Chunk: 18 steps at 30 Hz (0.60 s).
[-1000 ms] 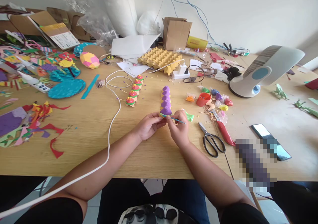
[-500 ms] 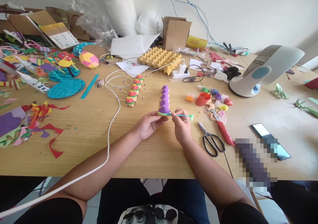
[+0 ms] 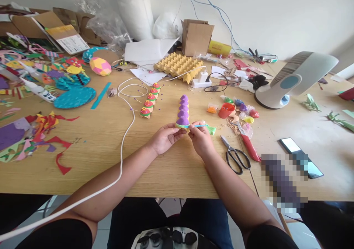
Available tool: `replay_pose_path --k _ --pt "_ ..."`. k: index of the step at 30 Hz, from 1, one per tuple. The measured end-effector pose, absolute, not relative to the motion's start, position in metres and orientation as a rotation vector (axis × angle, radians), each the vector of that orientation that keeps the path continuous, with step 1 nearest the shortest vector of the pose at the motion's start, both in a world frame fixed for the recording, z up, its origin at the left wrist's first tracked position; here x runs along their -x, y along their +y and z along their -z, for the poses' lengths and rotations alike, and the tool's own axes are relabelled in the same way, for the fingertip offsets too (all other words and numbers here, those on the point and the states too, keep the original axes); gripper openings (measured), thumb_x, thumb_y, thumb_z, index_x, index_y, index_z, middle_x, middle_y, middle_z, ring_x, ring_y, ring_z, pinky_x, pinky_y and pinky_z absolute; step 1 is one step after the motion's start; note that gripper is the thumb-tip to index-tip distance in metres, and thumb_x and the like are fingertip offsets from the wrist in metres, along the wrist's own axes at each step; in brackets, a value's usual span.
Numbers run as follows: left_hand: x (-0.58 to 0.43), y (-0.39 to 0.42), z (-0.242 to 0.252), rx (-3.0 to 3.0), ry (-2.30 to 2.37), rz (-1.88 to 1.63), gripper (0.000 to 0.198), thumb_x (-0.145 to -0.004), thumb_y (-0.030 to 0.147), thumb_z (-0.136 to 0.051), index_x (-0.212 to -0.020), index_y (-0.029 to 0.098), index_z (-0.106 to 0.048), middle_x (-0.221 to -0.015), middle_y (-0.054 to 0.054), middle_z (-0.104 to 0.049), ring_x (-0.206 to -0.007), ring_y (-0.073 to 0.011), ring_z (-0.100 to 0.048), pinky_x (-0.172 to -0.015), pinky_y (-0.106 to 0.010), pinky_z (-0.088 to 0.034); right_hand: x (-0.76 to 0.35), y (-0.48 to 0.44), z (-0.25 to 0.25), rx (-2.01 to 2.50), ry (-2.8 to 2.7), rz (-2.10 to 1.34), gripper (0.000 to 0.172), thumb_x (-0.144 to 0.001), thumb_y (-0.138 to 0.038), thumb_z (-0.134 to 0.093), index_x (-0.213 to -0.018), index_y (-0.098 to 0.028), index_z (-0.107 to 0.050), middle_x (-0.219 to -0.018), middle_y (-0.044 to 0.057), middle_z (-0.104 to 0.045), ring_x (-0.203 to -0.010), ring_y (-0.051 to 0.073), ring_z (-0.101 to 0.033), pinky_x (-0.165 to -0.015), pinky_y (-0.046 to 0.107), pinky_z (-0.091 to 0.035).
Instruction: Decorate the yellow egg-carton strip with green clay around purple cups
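Note:
A strip of egg carton (image 3: 183, 112) with purple-covered bumps stands in front of me, a pale green band along its near end. My left hand (image 3: 167, 138) pinches the near left corner of this strip. In my right hand (image 3: 200, 138) is a thin blue stick-like tool (image 3: 199, 126), its tip against the near end of the strip. Beside that hand lies a light green packet (image 3: 211, 129), partly covered by the fingers. Farther left sits a second carton strip (image 3: 149, 101), decorated in red and green with small yellow rings.
Black-handled scissors (image 3: 238, 155) and a red-handled knife (image 3: 251, 147) lie right of my right hand. Behind them are a red cup (image 3: 226, 109) and several bagged clay lumps (image 3: 243, 107). A white cable (image 3: 121, 157) crosses over my left forearm. A fan (image 3: 293, 79) stands at right.
My right hand has shifted slightly left and turned, bringing the blue tool closer along the strip's near end. More of the light green packet shows. My left hand stays in place.

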<state>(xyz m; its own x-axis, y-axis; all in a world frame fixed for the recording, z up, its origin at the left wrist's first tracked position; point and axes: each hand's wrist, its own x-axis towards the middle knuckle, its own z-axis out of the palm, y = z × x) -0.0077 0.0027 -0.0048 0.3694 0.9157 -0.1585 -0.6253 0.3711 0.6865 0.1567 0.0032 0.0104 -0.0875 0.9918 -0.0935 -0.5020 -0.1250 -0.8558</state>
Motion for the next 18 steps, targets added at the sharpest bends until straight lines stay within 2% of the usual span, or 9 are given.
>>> replay_pose_path --k 5,12,18 --pt "0.008 0.003 0.004 -0.576 0.594 -1.058 0.02 -0.081 0.011 -0.066 -0.099 0.012 -0.075 -0.092 -0.008 -0.077 -0.09 -0.0143 -0.072 -0.081 -0.021 -0.056 -0.16 0.006 -0.011 0.747 -0.644 -1.621 0.034 -0.067 -0.033 -0.081 -0.074 -0.024 -0.048 -0.067 -0.006 -0.04 -0.06 0.01 -0.038 -0.054 0.023 -0.031" --pt "0.005 0.002 -0.003 -0.437 0.603 -1.101 0.015 -0.085 0.02 -0.066 -0.095 0.012 -0.074 -0.094 -0.007 -0.076 -0.087 -0.0149 -0.072 -0.079 -0.023 -0.059 -0.165 0.01 -0.01 0.762 -0.583 -1.622 0.034 -0.068 -0.034 -0.076 -0.077 -0.025 -0.045 -0.069 -0.005 -0.043 -0.058 0.011 -0.04 -0.052 0.025 -0.034" --pt "0.006 0.001 -0.005 -0.479 0.591 -1.081 0.017 -0.082 0.014 -0.065 -0.095 0.012 -0.074 -0.091 -0.007 -0.075 -0.087 -0.0145 -0.071 -0.078 -0.022 -0.059 -0.166 0.011 -0.01 0.729 -0.521 -1.638 0.034 -0.068 -0.031 -0.078 -0.076 -0.025 -0.046 -0.068 -0.006 -0.044 -0.057 0.01 -0.041 -0.052 0.024 -0.034"
